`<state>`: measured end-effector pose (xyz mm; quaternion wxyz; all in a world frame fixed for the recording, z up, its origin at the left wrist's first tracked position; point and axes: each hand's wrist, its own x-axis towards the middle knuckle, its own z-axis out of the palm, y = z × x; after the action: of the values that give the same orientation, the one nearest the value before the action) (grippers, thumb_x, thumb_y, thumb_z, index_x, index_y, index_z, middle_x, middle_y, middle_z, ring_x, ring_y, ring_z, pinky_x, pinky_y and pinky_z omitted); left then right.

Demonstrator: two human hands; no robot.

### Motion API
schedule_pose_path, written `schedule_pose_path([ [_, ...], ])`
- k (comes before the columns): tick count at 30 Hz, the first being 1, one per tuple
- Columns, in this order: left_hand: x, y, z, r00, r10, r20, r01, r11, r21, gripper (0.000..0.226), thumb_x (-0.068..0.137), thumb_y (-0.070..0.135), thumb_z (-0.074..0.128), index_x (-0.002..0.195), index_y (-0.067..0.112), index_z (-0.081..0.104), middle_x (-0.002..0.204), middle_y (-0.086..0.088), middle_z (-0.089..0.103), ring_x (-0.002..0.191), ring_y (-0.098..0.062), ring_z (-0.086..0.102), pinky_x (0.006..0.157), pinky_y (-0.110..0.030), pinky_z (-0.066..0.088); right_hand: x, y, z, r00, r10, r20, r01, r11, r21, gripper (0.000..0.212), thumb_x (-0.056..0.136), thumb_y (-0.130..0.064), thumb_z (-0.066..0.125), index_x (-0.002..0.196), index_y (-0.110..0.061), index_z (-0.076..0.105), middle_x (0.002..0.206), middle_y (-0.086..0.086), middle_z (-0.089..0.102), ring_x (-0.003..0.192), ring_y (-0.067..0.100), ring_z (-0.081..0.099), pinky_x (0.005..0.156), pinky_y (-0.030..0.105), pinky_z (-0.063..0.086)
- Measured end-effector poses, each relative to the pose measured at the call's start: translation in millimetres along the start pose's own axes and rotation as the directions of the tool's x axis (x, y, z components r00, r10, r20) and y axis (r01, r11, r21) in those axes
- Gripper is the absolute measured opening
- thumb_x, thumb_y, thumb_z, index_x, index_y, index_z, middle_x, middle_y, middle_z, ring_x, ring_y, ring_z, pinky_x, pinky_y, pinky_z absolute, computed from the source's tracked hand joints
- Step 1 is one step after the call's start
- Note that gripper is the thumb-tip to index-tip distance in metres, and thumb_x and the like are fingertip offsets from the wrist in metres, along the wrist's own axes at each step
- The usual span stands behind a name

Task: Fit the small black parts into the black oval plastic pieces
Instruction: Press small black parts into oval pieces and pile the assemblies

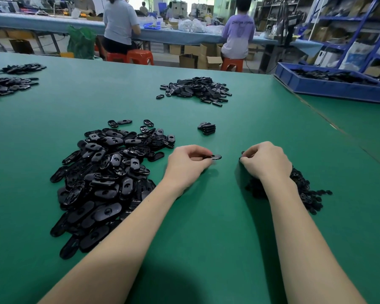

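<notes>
1. Two bare hands work side by side over the green table, and we see both forearms reaching in from the lower edge.
2. Our left hand has its fingers curled down and pinches one black oval piece, whose far end sticks out to the right of the fingertips, just above the tabletop.
3. Our right hand is curled too, its fingertips pinching a small black part; only a sliver of it shows at the left edge of the fingers.
4. The oval piece and the small part are near each other but apart, with bare green table between them.
5. A big loose heap of oval pieces lies to the left of our left hand, spreading toward us.
6. A pile of small black parts sits under and to the right of our right wrist.
7. A short stack of ovals rests beyond the hands, and a further heap lies well past it.
8. Two more dark piles sit at the far left of the table.
9. A blue bin holding black pieces stands at the far right.
10. Beyond the table, people sit on orange stools at a long blue bench.
</notes>
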<state>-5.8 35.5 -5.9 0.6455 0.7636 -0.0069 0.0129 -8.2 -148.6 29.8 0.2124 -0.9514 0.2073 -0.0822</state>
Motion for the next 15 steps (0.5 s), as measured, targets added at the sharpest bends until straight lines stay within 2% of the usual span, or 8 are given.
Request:
schedule_pose_path([
  [5,2.0,-0.1,-2.3,1.0,0.002,-0.026,-0.005,0.994,-0.113,0.023,0.079,0.004,0.078,0.089,0.024,0.073,0.098,0.006,0.076,0.089,-0.011,0.074,0.086,-0.032,0.06,-0.4,-1.5,-0.6,1.0,-0.008,-0.028,0.01,0.997,0.081,0.009,0.087,-0.034,0.067,0.088,-0.035,0.076,0.098,-0.006,0.074,0.085,0.024,0.059,0.071,0.028,0.042],
  [8,2.5,0.2,-3.6,1.0,-0.014,-0.002,0.013,0.984,-0.175,0.027,0.081,-0.001,0.074,0.092,0.024,0.073,0.105,0.001,0.075,0.092,-0.013,0.074,0.084,-0.03,0.059,-0.7,-3.0,-1.2,0.998,-0.007,-0.056,0.013,0.994,0.107,0.007,0.084,-0.033,0.069,0.083,-0.035,0.075,0.095,-0.007,0.075,0.085,0.023,0.06,0.071,0.027,0.043],
  [15,2.2,2.3,-5.0,0.999,-0.025,0.032,0.032,0.969,-0.244,0.033,0.08,-0.009,0.072,0.094,0.021,0.074,0.095,0.003,0.075,0.081,-0.001,0.071,0.067,-0.017,0.055,-4.0,-1.2,-1.0,0.998,0.014,-0.055,-0.005,0.988,0.156,0.009,0.081,-0.028,0.067,0.083,-0.032,0.075,0.09,-0.005,0.074,0.088,0.026,0.064,0.073,0.03,0.049],
])
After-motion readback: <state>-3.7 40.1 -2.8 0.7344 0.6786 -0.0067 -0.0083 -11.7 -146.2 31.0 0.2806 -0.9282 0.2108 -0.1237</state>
